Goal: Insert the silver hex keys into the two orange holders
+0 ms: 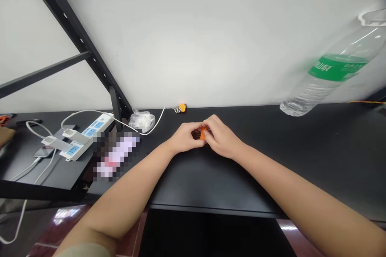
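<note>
Near the middle of the black table, my left hand [187, 138] and my right hand [221, 136] meet around a small orange holder [203, 133] with thin metal rods in it. The left hand's curled fingers and thumb grip it from the left. From the other side, my right thumb and fingers pinch at it, with a thin metal piece just showing by the fingertips. Fingers cover much of the holder, so the exact kind of rods is unclear. A similar orange holder with several thin metal rods [181, 107] lies by the wall, beyond my hands.
A large clear bottle with a green label [337, 68] leans at the right. On the left are a crumpled plastic bag [142, 121], a white cable, a blurred-out item [117, 156] and a white power strip [90, 134]. A black metal frame [75, 32] rises there.
</note>
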Available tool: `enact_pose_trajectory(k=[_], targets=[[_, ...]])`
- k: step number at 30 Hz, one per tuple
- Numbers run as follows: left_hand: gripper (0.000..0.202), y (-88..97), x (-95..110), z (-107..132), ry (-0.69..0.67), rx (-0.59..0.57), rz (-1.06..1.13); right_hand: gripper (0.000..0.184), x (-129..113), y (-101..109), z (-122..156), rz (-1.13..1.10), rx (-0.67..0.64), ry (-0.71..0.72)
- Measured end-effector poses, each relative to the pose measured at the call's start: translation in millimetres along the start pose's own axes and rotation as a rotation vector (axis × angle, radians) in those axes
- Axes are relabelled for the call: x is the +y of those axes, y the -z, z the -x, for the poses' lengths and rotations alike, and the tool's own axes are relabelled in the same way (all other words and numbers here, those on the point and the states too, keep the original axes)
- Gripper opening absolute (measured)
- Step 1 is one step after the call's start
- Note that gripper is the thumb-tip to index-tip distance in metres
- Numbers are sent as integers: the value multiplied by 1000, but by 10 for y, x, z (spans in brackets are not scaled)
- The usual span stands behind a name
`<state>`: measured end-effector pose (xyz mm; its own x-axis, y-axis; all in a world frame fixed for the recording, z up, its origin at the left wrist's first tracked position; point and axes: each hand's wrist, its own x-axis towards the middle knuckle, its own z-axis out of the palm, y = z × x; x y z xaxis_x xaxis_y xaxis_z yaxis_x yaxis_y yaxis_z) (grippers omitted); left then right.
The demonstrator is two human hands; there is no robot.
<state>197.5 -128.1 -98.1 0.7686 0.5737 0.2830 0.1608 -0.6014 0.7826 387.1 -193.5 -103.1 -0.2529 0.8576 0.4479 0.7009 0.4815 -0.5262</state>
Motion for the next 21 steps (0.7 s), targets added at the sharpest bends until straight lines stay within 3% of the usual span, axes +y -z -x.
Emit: enact_pose_trajectory(k=[7, 11, 19, 21], targets=[[51, 281, 13, 66, 4, 151, -82, 21, 19, 94, 12, -98, 212, 10], [52, 415, 14, 110, 14, 199, -137, 20, 60, 113, 17, -160, 191, -13], [50, 245, 1, 88, -44, 132, -130, 25, 90, 64, 28, -487, 62, -247], [50, 197, 9, 82, -50, 134, -110, 28, 106, 105, 29, -468, 11, -255]])
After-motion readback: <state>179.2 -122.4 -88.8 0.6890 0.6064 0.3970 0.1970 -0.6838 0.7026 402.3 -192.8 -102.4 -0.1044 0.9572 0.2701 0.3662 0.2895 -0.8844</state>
